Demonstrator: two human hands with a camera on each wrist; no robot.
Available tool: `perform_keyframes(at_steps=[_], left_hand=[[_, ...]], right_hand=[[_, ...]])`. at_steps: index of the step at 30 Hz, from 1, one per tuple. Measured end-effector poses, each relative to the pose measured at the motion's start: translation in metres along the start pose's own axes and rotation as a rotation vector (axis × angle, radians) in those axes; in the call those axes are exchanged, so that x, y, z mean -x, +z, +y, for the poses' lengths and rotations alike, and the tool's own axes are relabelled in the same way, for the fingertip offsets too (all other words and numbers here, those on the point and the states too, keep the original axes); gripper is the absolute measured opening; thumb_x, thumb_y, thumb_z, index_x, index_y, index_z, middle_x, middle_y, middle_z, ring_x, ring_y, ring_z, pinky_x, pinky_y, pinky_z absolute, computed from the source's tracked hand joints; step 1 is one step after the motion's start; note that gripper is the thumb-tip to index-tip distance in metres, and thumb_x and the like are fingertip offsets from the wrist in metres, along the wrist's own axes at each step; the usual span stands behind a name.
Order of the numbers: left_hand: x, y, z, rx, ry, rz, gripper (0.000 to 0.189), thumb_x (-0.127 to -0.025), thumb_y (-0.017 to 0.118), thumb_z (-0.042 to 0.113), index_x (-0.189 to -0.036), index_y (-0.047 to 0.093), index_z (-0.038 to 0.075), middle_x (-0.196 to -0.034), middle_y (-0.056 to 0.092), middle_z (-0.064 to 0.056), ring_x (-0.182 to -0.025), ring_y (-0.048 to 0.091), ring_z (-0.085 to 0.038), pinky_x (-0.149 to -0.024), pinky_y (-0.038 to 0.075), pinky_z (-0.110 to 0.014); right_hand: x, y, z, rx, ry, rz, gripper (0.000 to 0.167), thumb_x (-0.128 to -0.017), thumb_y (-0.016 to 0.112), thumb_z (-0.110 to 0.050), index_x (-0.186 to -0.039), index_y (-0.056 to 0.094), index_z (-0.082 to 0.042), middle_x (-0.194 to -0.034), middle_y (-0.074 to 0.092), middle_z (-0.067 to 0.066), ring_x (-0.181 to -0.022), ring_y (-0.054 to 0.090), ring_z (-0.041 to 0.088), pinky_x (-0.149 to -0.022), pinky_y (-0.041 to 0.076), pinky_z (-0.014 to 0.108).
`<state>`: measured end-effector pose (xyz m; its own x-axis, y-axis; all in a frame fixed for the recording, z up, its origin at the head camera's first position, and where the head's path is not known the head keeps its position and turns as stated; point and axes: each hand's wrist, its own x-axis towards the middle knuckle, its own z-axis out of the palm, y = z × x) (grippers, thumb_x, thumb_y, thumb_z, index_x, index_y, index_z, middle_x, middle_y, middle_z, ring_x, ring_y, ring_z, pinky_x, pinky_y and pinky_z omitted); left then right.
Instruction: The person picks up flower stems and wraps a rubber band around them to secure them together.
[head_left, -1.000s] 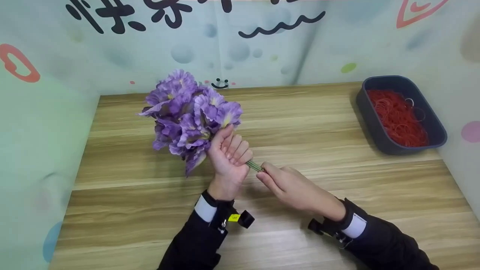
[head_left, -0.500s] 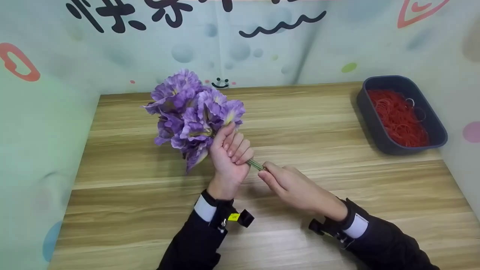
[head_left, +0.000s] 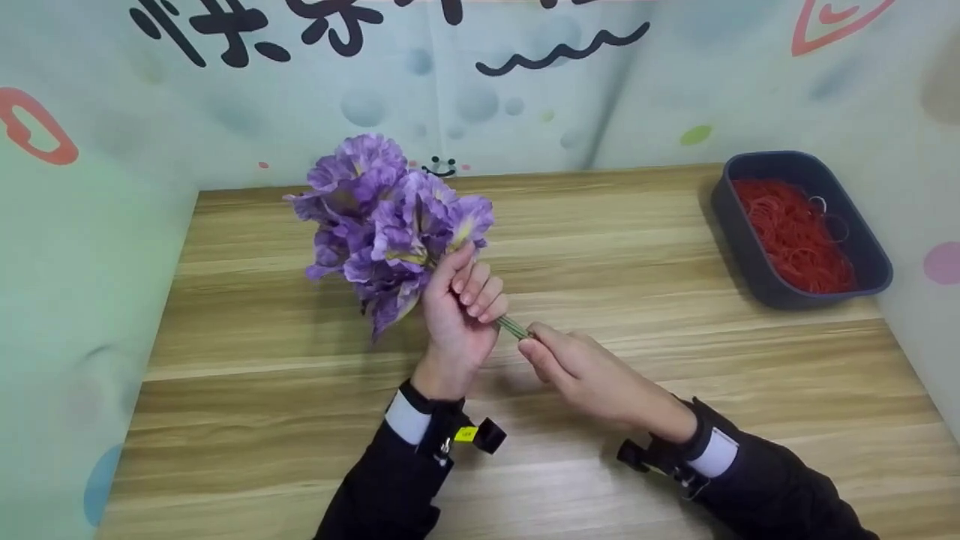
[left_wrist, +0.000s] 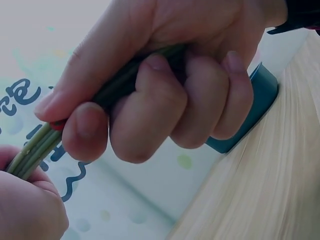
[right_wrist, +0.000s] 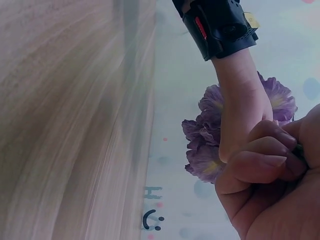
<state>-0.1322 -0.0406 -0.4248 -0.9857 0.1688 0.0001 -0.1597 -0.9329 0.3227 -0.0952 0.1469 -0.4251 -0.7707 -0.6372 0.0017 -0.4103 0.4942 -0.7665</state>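
Note:
A bunch of purple artificial flowers (head_left: 397, 210) leans up to the left, its blooms facing away from me. My left hand (head_left: 461, 322) grips its green stems (head_left: 513, 327) just below the blooms. My right hand (head_left: 592, 375) holds the stem ends, thumb and curled fingers wrapped round them. In the left wrist view, the stems (left_wrist: 35, 150) run from my left hand (left_wrist: 32, 210) into my right hand (left_wrist: 165, 95); a bit of red (left_wrist: 58, 124) shows on them at the right fingertips. In the right wrist view, the blooms (right_wrist: 202, 150) appear behind the left forearm.
A dark blue bin (head_left: 731, 217) holding a tangle of red rubber bands (head_left: 799, 240) stands at the back right of the wooden table (head_left: 637, 240). A printed cloth backdrop (head_left: 495, 97) rises along the back and both sides.
The flower heads have turned slightly, with the lower blooms rising a little. My right hand has shifted a little to the right along with the stems; both hands keep their grip.

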Motion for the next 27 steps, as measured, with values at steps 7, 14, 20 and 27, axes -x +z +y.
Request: perform_keyframes(at_steps=[7, 14, 20, 27], left_hand=[[-0.002, 0.007, -0.002, -0.228, -0.007, 0.142, 0.043, -0.116, 0.045, 0.020, -0.074, 0.050, 0.021, -0.065, 0.053, 0.010, -0.058, 0.051, -0.004, -0.058, 0.043, -0.018], [-0.002, 0.008, 0.002, -0.315, -0.042, 0.099, 0.034, -0.118, 0.041, 0.017, -0.089, 0.059, 0.018, -0.080, 0.061, 0.008, -0.072, 0.061, -0.008, -0.071, 0.056, -0.022], [-0.002, 0.005, 0.005, -0.413, -0.052, 0.025, 0.025, -0.118, 0.044, 0.014, -0.104, 0.064, 0.019, -0.089, 0.067, 0.005, -0.080, 0.067, -0.009, -0.077, 0.060, -0.023], [-0.002, 0.007, 0.008, -0.734, -0.029, 0.024, 0.022, -0.115, 0.054, 0.014, -0.127, 0.071, 0.007, -0.096, 0.072, 0.005, -0.085, 0.071, -0.011, -0.079, 0.064, -0.026]], right_hand=[[0.001, -0.003, -0.001, -0.078, 0.065, 0.004, 0.029, -0.124, 0.041, -0.021, -0.102, 0.055, -0.008, -0.076, 0.047, -0.008, -0.065, 0.039, 0.003, -0.061, 0.038, 0.022], [0.001, -0.006, -0.003, -0.153, 0.053, 0.018, 0.030, -0.124, 0.039, -0.019, -0.101, 0.056, -0.007, -0.077, 0.046, -0.007, -0.067, 0.039, 0.003, -0.063, 0.037, 0.022], [0.001, -0.009, -0.005, -0.218, 0.052, 0.072, 0.034, -0.124, 0.039, -0.020, -0.098, 0.053, -0.004, -0.076, 0.043, -0.007, -0.067, 0.037, 0.002, -0.062, 0.033, 0.021], [0.001, -0.011, -0.005, -0.257, 0.066, 0.163, 0.035, -0.124, 0.037, -0.020, -0.097, 0.051, -0.003, -0.076, 0.044, -0.006, -0.066, 0.038, 0.002, -0.062, 0.033, 0.020]])
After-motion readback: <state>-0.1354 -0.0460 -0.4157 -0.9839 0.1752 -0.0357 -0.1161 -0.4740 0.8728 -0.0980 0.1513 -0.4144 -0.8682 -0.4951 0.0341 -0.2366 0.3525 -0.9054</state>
